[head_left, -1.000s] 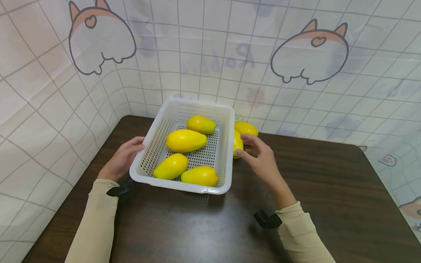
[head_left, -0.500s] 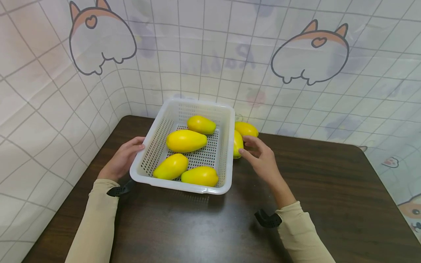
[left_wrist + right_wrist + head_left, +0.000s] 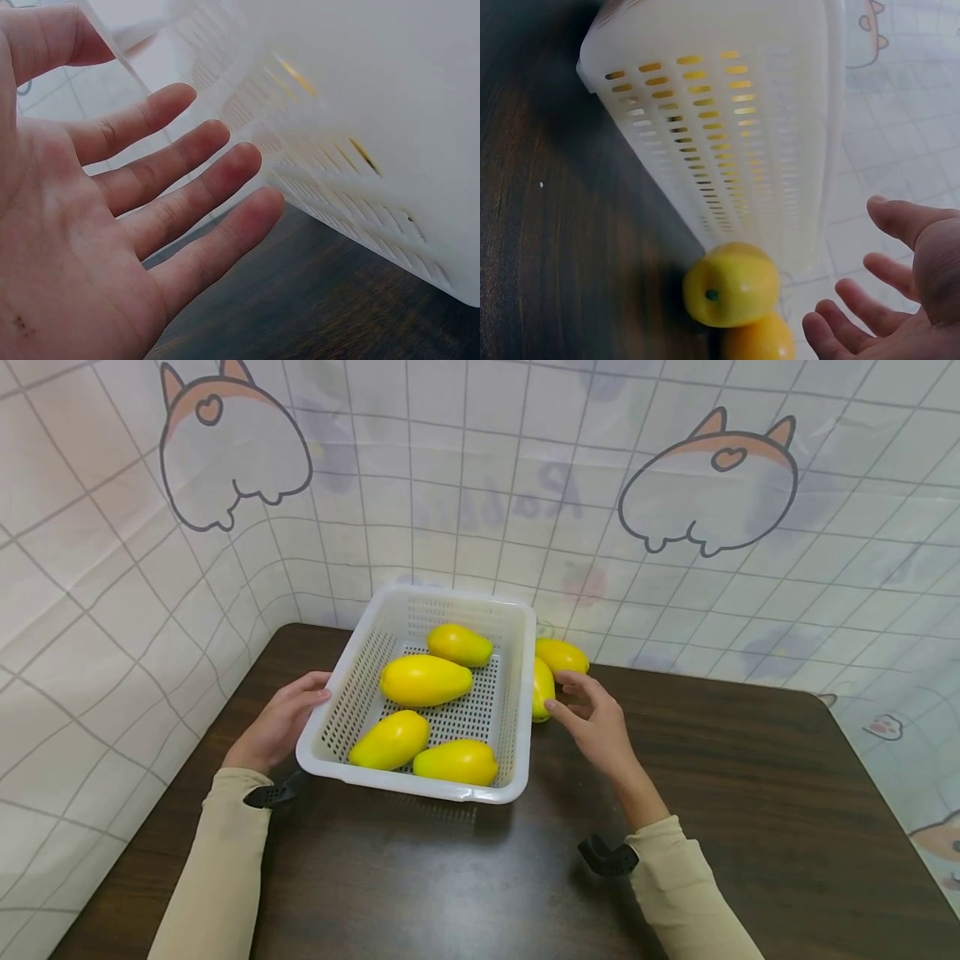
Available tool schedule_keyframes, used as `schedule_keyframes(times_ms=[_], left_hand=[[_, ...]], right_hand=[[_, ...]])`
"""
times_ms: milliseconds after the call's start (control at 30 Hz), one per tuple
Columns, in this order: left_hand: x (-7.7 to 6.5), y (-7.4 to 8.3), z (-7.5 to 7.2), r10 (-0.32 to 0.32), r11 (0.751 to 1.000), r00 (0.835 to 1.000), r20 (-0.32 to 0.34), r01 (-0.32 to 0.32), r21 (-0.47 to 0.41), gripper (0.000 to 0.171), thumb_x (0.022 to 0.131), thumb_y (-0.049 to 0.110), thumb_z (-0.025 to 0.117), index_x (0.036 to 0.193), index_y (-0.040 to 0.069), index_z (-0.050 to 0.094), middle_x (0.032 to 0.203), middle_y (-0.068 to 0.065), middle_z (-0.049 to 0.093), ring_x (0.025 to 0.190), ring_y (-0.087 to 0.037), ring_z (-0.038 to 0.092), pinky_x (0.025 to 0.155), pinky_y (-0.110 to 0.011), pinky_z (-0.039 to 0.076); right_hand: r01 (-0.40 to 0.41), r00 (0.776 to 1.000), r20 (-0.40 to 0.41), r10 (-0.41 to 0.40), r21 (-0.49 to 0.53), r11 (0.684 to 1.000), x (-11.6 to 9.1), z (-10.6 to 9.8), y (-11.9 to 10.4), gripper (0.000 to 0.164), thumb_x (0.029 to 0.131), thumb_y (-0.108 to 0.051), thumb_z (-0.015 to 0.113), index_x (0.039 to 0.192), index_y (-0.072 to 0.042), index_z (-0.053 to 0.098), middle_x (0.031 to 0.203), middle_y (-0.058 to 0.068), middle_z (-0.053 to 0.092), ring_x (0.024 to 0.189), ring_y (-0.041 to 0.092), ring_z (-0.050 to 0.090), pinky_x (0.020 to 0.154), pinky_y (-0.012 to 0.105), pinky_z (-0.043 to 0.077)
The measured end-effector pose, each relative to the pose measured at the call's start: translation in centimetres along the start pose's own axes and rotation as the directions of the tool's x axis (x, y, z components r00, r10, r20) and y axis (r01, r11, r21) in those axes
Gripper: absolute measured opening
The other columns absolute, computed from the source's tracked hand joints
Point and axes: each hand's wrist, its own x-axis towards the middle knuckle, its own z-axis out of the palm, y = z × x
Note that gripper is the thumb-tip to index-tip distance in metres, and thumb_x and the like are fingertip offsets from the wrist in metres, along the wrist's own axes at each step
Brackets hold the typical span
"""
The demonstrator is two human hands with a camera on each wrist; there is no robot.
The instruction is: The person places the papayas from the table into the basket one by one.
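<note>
a white perforated basket (image 3: pixel 412 785) sits on the dark wooden table (image 3: pixel 712 760), four yellow fruits (image 3: pixel 426 681) lying inside, well within its walls. the left hand (image 3: pixel 277 720) is at the basket's left side, four fingers straight and slightly spread, thumb at the rim; whether it presses there cannot be told. the right hand (image 3: pixel 600 722), fingers apart and gently bent, holds nothing, just beside the nearer outside fruit (image 3: pixel 543 689). a farther outside fruit (image 3: pixel 564 657) lies next to that one, right of the basket.
</note>
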Motion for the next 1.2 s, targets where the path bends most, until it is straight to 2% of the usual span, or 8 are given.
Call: schedule_keyframes(times_ms=[400,800,1200], left_hand=[[0.1,-0.2,-0.2,0.015,1.000,1.000,0.011,-0.015,-0.021,0.037,0.101,0.036,0.048,0.134,0.021,0.045,0.131,0.003,0.048,0.108,-0.017,0.060,0.088,-0.036,0.055],[0.3,-0.5,-0.2,0.031,1.000,0.999,0.022,-0.031,0.005,0.039,0.101,0.036,0.046,0.137,0.021,0.043,0.134,0.001,0.047,0.111,-0.019,0.059,0.090,-0.038,0.054],[0.2,-0.3,-0.2,0.022,1.000,1.000,0.019,-0.021,-0.016,0.037,0.101,0.034,0.046,0.136,0.021,0.044,0.132,0.002,0.048,0.109,-0.017,0.060,0.088,-0.038,0.055]], right_hand=[[-0.016,0.999,0.032,0.018,-0.081,0.997,0.5,0.7,0.5,0.055,0.091,-0.025,0.068,0.138,-0.008,0.047,0.142,0.012,0.047,0.128,0.032,0.047,0.102,0.049,0.046],[-0.036,0.999,0.001,0.037,-0.088,0.995,1.0,1.4,1.3,0.058,0.089,-0.022,0.069,0.140,-0.009,0.045,0.142,0.014,0.047,0.126,0.032,0.048,0.102,0.049,0.046],[-0.061,0.998,-0.014,0.060,-0.117,0.991,1.3,1.6,1.9,0.059,0.087,-0.019,0.072,0.139,-0.007,0.046,0.141,0.014,0.047,0.126,0.035,0.049,0.100,0.049,0.047]])
